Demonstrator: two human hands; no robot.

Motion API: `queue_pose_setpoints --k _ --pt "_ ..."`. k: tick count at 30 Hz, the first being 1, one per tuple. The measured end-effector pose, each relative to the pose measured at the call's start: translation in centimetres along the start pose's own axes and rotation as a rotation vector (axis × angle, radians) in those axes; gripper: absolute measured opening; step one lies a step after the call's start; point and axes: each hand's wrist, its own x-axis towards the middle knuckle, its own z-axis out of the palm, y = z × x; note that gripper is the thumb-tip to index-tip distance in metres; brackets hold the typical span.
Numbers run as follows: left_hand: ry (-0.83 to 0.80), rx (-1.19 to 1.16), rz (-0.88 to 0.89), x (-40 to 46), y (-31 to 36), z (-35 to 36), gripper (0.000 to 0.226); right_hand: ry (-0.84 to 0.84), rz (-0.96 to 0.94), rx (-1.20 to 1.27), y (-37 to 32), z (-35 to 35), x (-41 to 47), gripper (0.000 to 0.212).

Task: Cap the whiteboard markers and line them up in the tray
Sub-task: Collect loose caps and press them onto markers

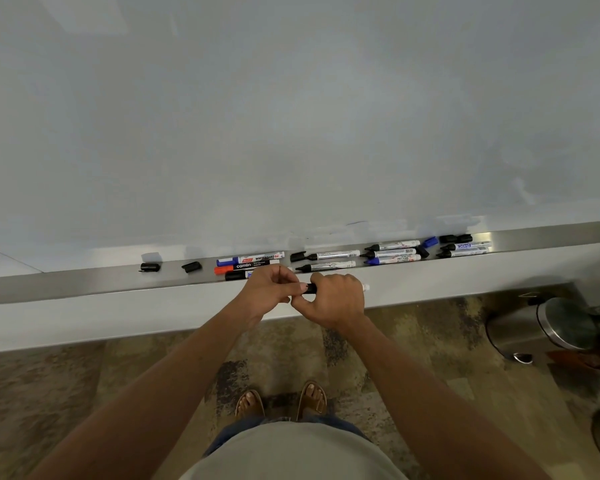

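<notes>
A steel tray (pixel 84 277) runs along the foot of the whiteboard. My right hand (pixel 333 299) grips a white marker (pixel 364 287) whose end sticks out to the right. My left hand (pixel 269 287) pinches the black cap (pixel 310 288) at the marker's left end, just in front of the tray. Capped markers with blue, orange and black caps (pixel 246 263) lie together in the tray. Several uncapped markers (pixel 392 252) lie further right. Loose black caps (pixel 149 267) (pixel 192 266) rest at the left; a blue cap (pixel 430 241) lies at the right.
The whiteboard (pixel 291 116) fills the upper view. A steel pedal bin (pixel 548 327) stands on the patterned carpet at the right. My feet in sandals (pixel 281 400) stand below the tray.
</notes>
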Motion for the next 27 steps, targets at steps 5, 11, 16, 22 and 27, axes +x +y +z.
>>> queue_pose_setpoints --k 5,11,16,22,27 --pt "0.002 -0.001 0.012 0.2 0.3 0.0 0.017 0.009 -0.015 0.025 0.2 0.3 0.0 0.046" --pt "0.077 0.2 0.089 0.9 0.2 0.1 0.013 -0.035 -0.055 -0.031 1.3 0.5 0.0 0.054" --pt "0.262 0.483 0.267 2.0 0.0 0.5 0.013 -0.101 0.002 -0.075 3.3 -0.2 0.9 0.031" --pt "0.272 0.916 0.385 3.7 -0.4 0.3 0.024 -0.188 -0.005 -0.113 4.9 -0.9 2.8 0.056" --pt "0.276 1.144 0.443 4.5 -0.3 0.8 0.027 -0.07 -0.137 -0.092 5.9 -0.6 4.0 0.055"
